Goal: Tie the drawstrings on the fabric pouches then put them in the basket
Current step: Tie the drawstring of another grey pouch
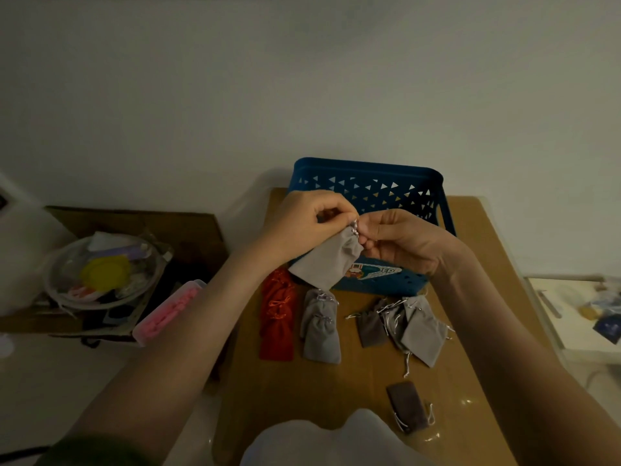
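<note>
A grey fabric pouch (324,260) hangs in the air in front of the blue basket (369,186). My left hand (302,220) and my right hand (403,237) both pinch its silver drawstring (354,228) at the gathered neck. On the brown table (336,391) below lie red pouches (277,317), two grey pouches (319,327) and a heap of grey and dark pouches (403,321). One dark pouch (408,410) lies apart near the front edge.
To the left, a clear bowl (100,274) of small items sits on a cardboard box, with a pink container (168,311) beside it. A low white table (578,317) with odds and ends stands at the right. A wall rises behind the basket.
</note>
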